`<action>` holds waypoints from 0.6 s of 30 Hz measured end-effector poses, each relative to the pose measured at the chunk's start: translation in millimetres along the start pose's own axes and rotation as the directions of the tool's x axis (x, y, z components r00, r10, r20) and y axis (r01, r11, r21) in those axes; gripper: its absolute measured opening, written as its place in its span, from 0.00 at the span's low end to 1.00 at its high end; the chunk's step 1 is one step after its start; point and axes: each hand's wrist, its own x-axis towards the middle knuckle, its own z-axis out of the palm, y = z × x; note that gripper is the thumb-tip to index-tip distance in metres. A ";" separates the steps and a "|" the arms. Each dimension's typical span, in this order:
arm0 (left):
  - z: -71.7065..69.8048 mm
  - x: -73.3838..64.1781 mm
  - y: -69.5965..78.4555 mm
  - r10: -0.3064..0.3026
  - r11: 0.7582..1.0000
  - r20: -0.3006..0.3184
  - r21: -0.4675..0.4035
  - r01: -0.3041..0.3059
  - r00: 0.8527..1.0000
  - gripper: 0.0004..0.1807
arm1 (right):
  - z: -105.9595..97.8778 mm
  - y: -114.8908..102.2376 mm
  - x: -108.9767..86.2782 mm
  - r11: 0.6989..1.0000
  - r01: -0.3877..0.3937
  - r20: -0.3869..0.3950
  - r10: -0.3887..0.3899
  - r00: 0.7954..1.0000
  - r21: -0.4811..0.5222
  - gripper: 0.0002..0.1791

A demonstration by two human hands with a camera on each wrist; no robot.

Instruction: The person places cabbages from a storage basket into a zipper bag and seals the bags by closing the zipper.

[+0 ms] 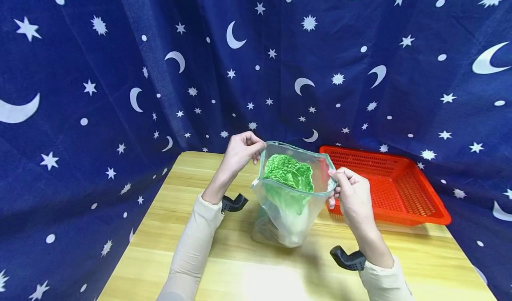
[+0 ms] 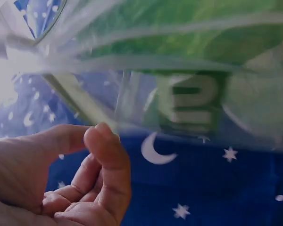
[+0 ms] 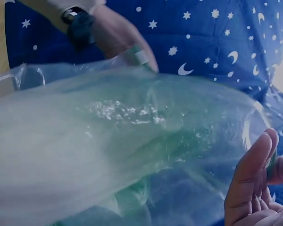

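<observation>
Left hand (image 1: 242, 150): thumb and forefinger meet here, a pinch on the rim of the bag, and that's the grip on the upper left corner.
Right hand (image 1: 353, 193): fingers curled in, this grip nipping the rim's right end.
Clear bag (image 1: 318, 202): right there, slung between the two grips and hanging below both, its mouth spread; whether its bottom bears on the table (image 1: 192, 170) I can't tell.
Leafy cabbage (image 1: 289, 173): inside the bag, between the grips and touched by neither; green leaves up near rim level, pale stalk end down at the bottom, well below both.
Zip slider (image 1: 254, 182): on the rim just below the left grip, on the wearer's side.
Red basket (image 1: 434, 205): on the table, beyond the right grip and off to its right.
</observation>
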 end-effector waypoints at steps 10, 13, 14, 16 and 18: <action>-28.4 -6.3 -57.6 -0.131 0.985 -0.101 -0.127 0.118 0.986 0.13 | -10.5 14.8 22.1 0.992 -0.029 0.072 0.020 0.997 0.126 0.11; -35.6 -5.9 -66.8 -0.130 0.986 -0.138 -0.124 0.113 0.982 0.12 | -16.7 19.6 37.6 0.984 0.007 -0.017 -0.004 1.000 0.177 0.10; -37.2 -5.8 -68.1 -0.124 0.987 -0.144 -0.123 0.107 0.982 0.12 | -18.3 21.3 42.0 0.982 0.024 -0.055 -0.014 0.998 0.186 0.09; -39.2 -6.0 -69.3 -0.111 0.989 -0.149 -0.114 0.095 0.982 0.13 | -19.8 24.1 46.9 0.986 0.021 -0.076 -0.009 0.997 0.163 0.09; -40.9 -6.5 -70.1 -0.111 0.989 -0.147 -0.117 0.094 0.983 0.14 | -18.9 26.2 48.0 0.998 -0.021 -0.005 0.021 1.000 0.066 0.08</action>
